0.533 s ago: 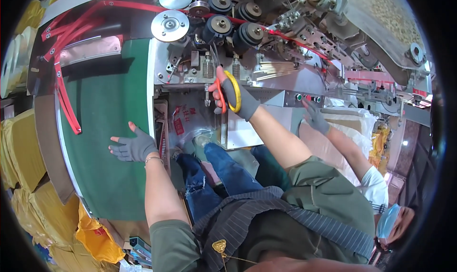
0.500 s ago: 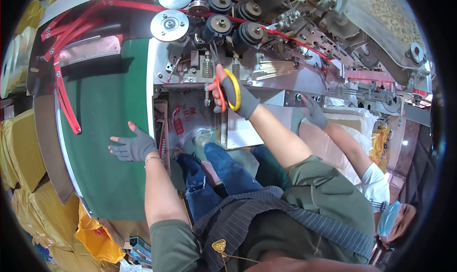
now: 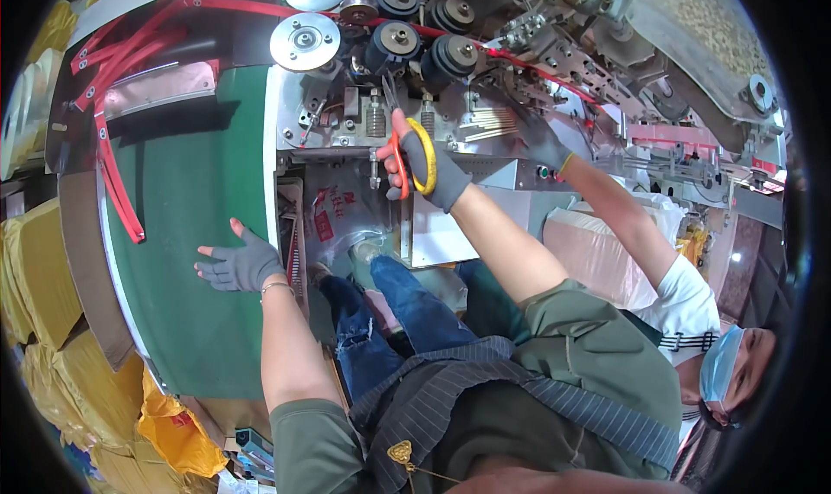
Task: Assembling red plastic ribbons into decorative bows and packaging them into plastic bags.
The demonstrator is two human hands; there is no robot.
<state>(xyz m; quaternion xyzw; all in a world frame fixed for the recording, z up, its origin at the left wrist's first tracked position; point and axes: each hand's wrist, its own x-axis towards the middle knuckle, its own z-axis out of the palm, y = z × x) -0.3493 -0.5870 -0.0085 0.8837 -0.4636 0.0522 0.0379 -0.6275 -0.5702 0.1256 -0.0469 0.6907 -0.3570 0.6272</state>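
Note:
My left hand (image 3: 239,262), in a grey fingerless glove, rests with fingers spread on the green conveyor belt (image 3: 190,338), near its right edge. In my gloved right hand (image 3: 430,167) is a pair of scissors (image 3: 423,157) with one red and one yellow handle loop. Their blades point up toward the machine's black rollers (image 3: 393,48). A red printed strip (image 3: 251,9) runs from those rollers to the left, and its folded lengths hang over the far left part of the belt, apart from my left hand.
At the right a co-worker's gloved hand (image 3: 545,141) reaches to the machine beside a bundle of thin pale sticks (image 3: 490,124). Silver discs (image 3: 305,41) stand left of the rollers. Yellow wrapped packages (image 3: 43,269) are stacked at the left. A plastic-wrapped pale bundle (image 3: 597,256) lies at the right.
The co-worker's hand has moved up and left, from beside the green buttons onto the machine near the sticks. Both my hands stay nearly in place.

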